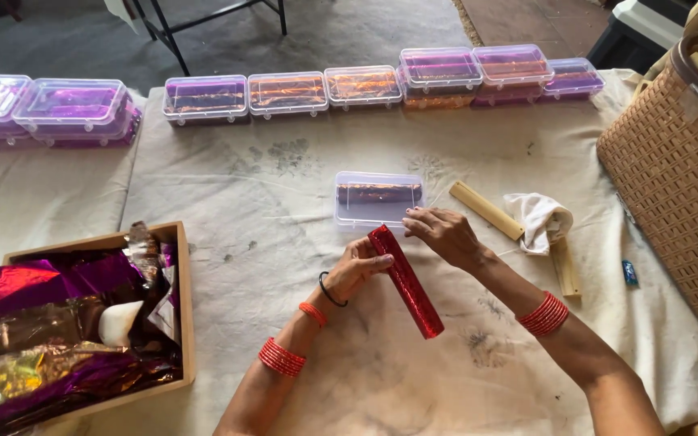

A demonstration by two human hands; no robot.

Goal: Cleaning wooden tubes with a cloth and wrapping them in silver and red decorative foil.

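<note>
Gripping a long bar wrapped in glittery red foil (405, 280) at centre frame, the left hand (356, 266) has its fingers curled round the bar's upper part. The right hand (444, 232) pinches the top end with bent fingertips. The bar slants down to the right above the stained white cloth (300, 186). Just above it lies a clear plastic lidded box (378, 199) with one dark wrapped bar inside. Lower left, a wooden tray (181, 299) is heaped with purple and gold foil sheets (50, 331). At right, a tan woven basket (672, 178).
</note>
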